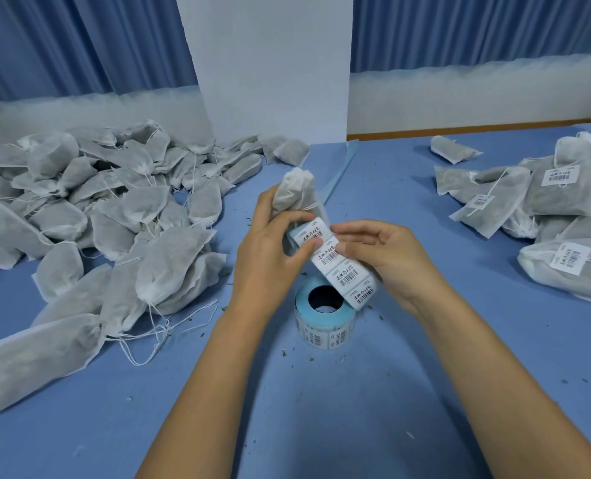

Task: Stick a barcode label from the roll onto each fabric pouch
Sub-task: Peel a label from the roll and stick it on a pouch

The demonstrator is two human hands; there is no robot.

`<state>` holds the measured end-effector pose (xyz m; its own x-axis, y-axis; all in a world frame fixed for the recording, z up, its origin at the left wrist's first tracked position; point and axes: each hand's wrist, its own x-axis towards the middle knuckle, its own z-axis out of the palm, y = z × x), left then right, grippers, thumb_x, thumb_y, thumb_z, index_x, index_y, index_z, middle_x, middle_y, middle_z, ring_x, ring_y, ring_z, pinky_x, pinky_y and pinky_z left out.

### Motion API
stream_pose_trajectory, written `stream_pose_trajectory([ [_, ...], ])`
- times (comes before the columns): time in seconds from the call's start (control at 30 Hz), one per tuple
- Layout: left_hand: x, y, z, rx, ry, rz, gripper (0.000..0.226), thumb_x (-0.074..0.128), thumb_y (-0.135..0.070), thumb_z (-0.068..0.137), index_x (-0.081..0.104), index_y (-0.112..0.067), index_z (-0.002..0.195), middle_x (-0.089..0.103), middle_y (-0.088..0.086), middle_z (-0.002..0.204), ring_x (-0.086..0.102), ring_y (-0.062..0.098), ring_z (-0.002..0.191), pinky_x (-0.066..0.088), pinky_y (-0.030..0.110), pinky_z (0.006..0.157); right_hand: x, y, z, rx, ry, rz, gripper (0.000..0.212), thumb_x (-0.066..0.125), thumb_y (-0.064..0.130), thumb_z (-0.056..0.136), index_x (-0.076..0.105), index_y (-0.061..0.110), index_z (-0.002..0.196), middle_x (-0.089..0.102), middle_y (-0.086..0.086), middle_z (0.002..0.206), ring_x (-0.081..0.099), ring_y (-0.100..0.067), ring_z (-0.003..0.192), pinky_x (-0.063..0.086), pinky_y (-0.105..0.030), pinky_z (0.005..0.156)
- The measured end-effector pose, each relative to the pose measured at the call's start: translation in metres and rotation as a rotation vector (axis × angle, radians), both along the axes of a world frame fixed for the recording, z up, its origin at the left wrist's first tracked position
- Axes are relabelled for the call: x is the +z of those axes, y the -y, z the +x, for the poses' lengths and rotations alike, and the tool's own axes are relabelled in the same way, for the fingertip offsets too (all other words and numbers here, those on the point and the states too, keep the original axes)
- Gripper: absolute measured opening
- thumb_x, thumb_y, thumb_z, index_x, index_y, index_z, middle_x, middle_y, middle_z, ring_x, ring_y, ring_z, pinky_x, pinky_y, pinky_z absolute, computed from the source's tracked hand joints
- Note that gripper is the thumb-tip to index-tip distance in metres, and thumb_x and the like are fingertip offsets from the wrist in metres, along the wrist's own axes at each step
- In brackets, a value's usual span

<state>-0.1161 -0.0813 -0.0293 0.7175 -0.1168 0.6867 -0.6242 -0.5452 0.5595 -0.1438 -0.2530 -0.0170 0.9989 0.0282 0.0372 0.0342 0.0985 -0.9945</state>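
Holding one fabric pouch (296, 191) above the middle of the desk (391, 392), the left hand (270, 250) has its fingers curled round the pouch's lower half, and its thumb presses on the label strip (342, 267) just under the top label (309, 233). The pouch stands roughly upright with its tied neck pointing away from the person.

The strip rises from the roll (321, 316), which lies flat on the desk just below both hands. Its long axis slants from the near right up to the far left, and its free end lies against the front of the pouch.

The right hand (387, 257) comes in from the strip's right side, fingers loosely curved. Its thumb and forefinger seem to pinch the strip's right edge beside the top label. That makes it the nearer hand for lifting the label, which then has only a short way to go to the fabric just behind it.

An unlabelled heap (97, 209) of pouches fills the desk's far left corner and left edge. A labelled pile (546, 209) lies along the right edge. Through the thin fabric every pouch shows a dark filling, and the drawstrings are pulled shut.
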Motion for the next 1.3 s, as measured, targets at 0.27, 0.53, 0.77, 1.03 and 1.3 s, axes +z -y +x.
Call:
stream_pose_trajectory([
  [0.27,0.003,0.000,-0.005,0.113,0.111,-0.116,0.015,0.072,-0.010,0.083,0.071,-0.010,0.098,0.052,0.012,0.127,0.046,-0.006,0.111,0.031,-0.002,0.087,-0.001,-0.003,-0.001,-0.075,-0.097,-0.024,0.016,0.066,0.001,0.084,0.073,0.014,0.090,0.075,-0.007,0.083,0.069,-0.014,0.067,0.058,-0.026,0.064],
  [0.53,0.012,-0.009,-0.008,0.427,0.447,-0.260,0.017,0.069,-0.009,0.088,0.070,0.002,0.102,0.047,0.029,0.131,0.046,0.028,0.122,0.040,0.023,0.101,-0.005,-0.008,-0.001,-0.171,-0.154,-0.097,0.017,0.063,0.007,0.085,0.074,0.018,0.079,0.074,-0.002,0.073,0.066,-0.012,0.059,0.053,-0.025,0.056],
  [0.77,0.003,0.005,-0.006,0.014,0.057,0.231,0.022,0.079,-0.031,0.076,0.075,-0.013,0.089,0.059,0.003,0.129,0.055,0.012,0.111,0.024,0.063,0.109,-0.004,-0.016,-0.002,-0.165,-0.040,-0.089,0.012,0.066,0.008,0.085,0.074,0.016,0.079,0.072,-0.009,0.076,0.065,-0.016,0.066,0.052,-0.030,0.066],
  [1.03,0.000,0.004,-0.003,-0.126,-0.180,-0.021,0.004,0.076,-0.016,0.082,0.078,-0.014,0.085,0.060,-0.009,0.107,0.059,0.009,0.100,0.045,0.038,0.096,-0.002,-0.016,-0.001,-0.138,0.110,-0.229,0.017,0.068,0.007,0.085,0.072,0.022,0.079,0.067,0.007,0.069,0.060,-0.005,0.062,0.047,-0.016,0.060],
  [1.3,0.001,0.002,-0.002,-0.035,-0.234,-0.170,0.010,0.069,-0.006,0.087,0.078,-0.009,0.087,0.058,-0.009,0.100,0.056,-0.010,0.081,0.037,0.006,0.068,-0.004,-0.015,0.000,-0.171,0.116,-0.281,0.023,0.069,0.008,0.085,0.071,0.028,0.073,0.068,0.008,0.069,0.062,-0.001,0.057,0.047,-0.013,0.054],
])
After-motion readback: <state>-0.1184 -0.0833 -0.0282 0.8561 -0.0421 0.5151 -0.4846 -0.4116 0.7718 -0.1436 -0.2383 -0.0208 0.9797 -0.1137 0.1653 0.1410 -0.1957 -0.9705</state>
